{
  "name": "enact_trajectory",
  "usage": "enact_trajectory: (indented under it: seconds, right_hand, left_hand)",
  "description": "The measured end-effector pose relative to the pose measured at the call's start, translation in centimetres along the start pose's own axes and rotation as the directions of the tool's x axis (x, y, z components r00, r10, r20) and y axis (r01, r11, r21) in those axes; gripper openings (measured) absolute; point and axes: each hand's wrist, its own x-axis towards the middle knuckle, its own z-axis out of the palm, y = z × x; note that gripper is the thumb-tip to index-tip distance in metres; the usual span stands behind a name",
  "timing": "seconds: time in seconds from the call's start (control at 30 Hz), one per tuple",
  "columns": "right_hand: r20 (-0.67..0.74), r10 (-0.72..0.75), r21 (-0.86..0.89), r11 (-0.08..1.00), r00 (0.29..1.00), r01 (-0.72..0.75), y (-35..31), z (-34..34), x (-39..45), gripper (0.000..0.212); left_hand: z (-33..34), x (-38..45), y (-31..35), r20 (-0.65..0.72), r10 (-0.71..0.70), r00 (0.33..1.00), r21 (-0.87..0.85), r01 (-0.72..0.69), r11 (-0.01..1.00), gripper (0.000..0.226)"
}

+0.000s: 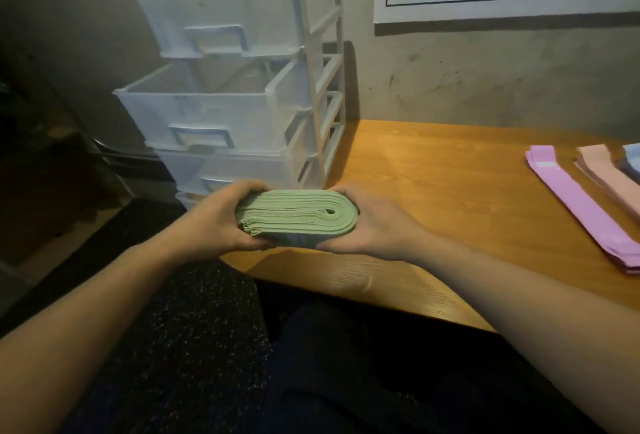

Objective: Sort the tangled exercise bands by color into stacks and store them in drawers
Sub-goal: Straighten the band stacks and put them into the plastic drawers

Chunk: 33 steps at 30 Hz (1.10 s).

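A person's left hand and right hand grip opposite ends of a folded stack of green exercise bands, fingers curled under it, above the near-left edge of a wooden table. At twelve o'clock from the stack stands a white plastic drawer unit, its second drawer pulled out. At three o'clock, purple bands, pink bands and blue bands lie side by side on the table.
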Motion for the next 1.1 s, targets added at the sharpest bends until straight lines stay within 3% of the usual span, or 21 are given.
enact_trajectory:
  seconds: [0.17, 0.33, 0.53, 0.77, 1.1]
  right_hand:
    - [0.012, -0.060, -0.089, 0.994, 0.998, 0.061, -3.3, 3.2, 3.1, 0.074]
    - [-0.030, -0.074, -0.068, 0.995, 0.997, 0.072, -4.1, 4.4, 5.1, 0.068]
    - [-0.042, -0.029, -0.104, 0.994, 0.999, 0.025, -3.7, 4.0, 6.8, 0.062]
    - [-0.022, 0.064, -0.122, 0.990, 0.998, -0.066, -3.3, 3.4, 8.4, 0.074]
    - [0.028, 0.049, -0.049, 0.998, 0.998, -0.047, -4.3, 4.4, 6.3, 0.067]
  left_hand:
    - [-2.8, -1.8, -4.0, -0.033, -0.059, 0.998, 0.022, 0.059, 0.998, 0.071]
    - [-3.2, -1.2, -6.7, -0.057, -0.074, 0.996, -0.023, 0.073, 0.997, 0.070]
    - [-3.3, 1.1, -7.8, 0.035, -0.089, 0.995, -0.074, 0.091, 0.993, 0.076]
    - [-3.4, 2.9, -8.2, 0.083, -0.094, 0.992, -0.088, 0.101, 0.991, 0.079]
    - [-3.1, -0.7, -7.7, 0.117, -0.079, 0.990, -0.102, 0.091, 0.991, 0.063]
